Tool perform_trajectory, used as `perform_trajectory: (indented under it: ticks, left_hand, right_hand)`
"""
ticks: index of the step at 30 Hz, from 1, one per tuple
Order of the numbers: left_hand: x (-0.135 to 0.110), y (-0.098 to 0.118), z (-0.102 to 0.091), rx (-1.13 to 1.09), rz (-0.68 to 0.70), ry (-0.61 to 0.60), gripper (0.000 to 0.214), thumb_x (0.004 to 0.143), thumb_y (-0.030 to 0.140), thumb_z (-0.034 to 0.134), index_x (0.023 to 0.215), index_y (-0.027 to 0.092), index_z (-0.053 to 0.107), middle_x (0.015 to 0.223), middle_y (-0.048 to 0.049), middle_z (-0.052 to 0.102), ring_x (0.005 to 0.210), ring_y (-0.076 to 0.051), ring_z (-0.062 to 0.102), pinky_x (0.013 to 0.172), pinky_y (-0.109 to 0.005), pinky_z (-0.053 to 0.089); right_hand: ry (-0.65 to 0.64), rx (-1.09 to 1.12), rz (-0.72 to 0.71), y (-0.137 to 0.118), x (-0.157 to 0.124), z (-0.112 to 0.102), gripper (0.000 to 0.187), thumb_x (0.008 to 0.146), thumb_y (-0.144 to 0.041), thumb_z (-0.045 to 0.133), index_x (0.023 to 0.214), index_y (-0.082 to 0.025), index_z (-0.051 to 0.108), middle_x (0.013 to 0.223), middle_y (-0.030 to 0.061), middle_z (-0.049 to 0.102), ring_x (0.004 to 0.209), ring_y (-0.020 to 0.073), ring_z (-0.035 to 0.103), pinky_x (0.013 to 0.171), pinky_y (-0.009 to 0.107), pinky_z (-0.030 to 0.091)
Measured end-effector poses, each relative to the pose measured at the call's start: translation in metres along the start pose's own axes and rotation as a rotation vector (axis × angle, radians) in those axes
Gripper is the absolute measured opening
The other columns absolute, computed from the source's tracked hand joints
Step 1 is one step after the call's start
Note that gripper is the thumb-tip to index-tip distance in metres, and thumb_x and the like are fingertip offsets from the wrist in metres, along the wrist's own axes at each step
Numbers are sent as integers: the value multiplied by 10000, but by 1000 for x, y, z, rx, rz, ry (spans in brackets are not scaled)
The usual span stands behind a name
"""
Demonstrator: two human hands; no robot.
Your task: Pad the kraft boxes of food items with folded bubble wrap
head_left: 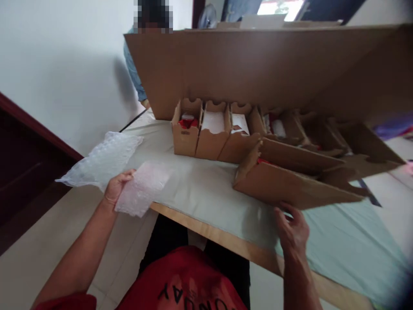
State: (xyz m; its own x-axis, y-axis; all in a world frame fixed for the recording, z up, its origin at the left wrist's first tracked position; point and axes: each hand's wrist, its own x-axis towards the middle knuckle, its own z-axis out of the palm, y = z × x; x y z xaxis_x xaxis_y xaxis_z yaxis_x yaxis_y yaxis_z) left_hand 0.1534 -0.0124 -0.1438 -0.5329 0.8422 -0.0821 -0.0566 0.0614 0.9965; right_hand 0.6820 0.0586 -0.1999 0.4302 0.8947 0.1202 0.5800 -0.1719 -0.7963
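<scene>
My left hand [118, 186] grips a bubble wrap pouch [142, 187] by its left edge, over the table's front edge. Something faintly pink shows through the pouch. Beyond it lies a larger sheet of clear bubble wrap [105, 157], hanging partly off the table's left side. On the right, my right hand [293, 226] is held low with fingers bent by the near side of an open cardboard bin [290, 183]. Its fingertips are at the bin's lower edge; whether they touch is unclear. A bit of red shows inside that bin.
A row of cardboard bins [185, 143] holds red and white items. Behind them rises a tall cardboard panel [258, 64]. A person in a blue sleeve [132, 69] is at the far left. A pale cloth [206, 185] covers the table; a wall is to the left.
</scene>
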Motion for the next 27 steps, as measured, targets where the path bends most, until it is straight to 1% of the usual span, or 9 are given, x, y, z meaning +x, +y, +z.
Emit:
perform_trajectory:
  ticks: [4, 7, 10, 13, 17, 20, 23, 25, 27]
  left_hand:
    - [-52, -3, 85, -217, -275, -418, 218, 536, 388, 656, 528, 227, 509, 565, -28, 523, 527, -202, 525, 560, -420, 506]
    - [-80, -3, 138, -266, -362, -686, 286, 499, 402, 686, 492, 214, 471, 607, -37, 540, 533, -177, 499, 532, -367, 461]
    - [-90, -5, 169, -233, -409, -979, 291, 506, 406, 706, 495, 201, 500, 712, -62, 607, 604, -187, 539, 570, -349, 454]
    - [-73, -7, 182, -38, -406, -1144, 292, 559, 405, 726, 533, 209, 511, 669, -18, 568, 567, -149, 497, 556, -299, 404]
    - [-28, -6, 192, 450, -201, -1135, 272, 647, 444, 736, 604, 224, 583, 567, 35, 478, 496, -127, 420, 531, -276, 342]
    - [-7, -8, 204, 753, 42, -918, 145, 701, 354, 713, 677, 224, 655, 634, -10, 572, 619, -198, 540, 631, -326, 432]
    - [-14, -19, 213, 852, 312, -655, 49, 736, 276, 687, 750, 233, 668, 780, -56, 648, 830, -270, 616, 833, -403, 485]
    - [-32, -30, 212, 858, 515, -647, 84, 772, 291, 683, 832, 233, 695, 914, -83, 688, 944, -297, 625, 937, -446, 480]
    - [-53, -42, 206, 865, 684, -741, 156, 803, 310, 685, 929, 224, 720, 1095, -115, 701, 1068, -324, 618, 1002, -487, 471]
  right_hand:
    - [-188, 150, -27, -13, -19, -6, 445, 774, -582, 664, 1049, -236, 712, 1100, 160, 752, 983, 320, 685, 932, 510, 522]
    - [-447, 435, -17, -26, -55, 1, 589, 782, -688, 675, 1181, -256, 685, 1231, 127, 720, 1099, 305, 676, 920, 489, 545]
    - [-710, 717, 84, -40, -82, 17, 742, 725, -814, 639, 1177, -228, 696, 1128, 135, 748, 1014, 305, 707, 823, 450, 578]
    - [-709, 797, 132, -48, -85, 24, 662, 651, -773, 736, 993, -207, 729, 924, 104, 758, 845, 267, 705, 736, 393, 568]
    - [-498, 689, 94, -43, -64, 15, 490, 686, -630, 778, 911, -202, 697, 799, 36, 709, 691, 182, 623, 647, 318, 521]
    - [-421, 400, 19, -29, -48, 9, 468, 714, -597, 731, 915, -177, 681, 722, 26, 662, 624, 172, 573, 598, 310, 483]
    - [-313, 185, -2, -7, -42, 5, 564, 746, -568, 675, 1111, -138, 665, 787, 58, 698, 624, 184, 595, 641, 339, 488]
    - [-322, 206, 16, 6, -42, 2, 633, 788, -563, 628, 1236, -116, 611, 816, 68, 717, 628, 191, 625, 661, 349, 500]
    - [-368, 249, 25, 17, -42, -1, 630, 807, -540, 618, 1275, -120, 586, 785, 53, 715, 621, 191, 644, 663, 345, 508]
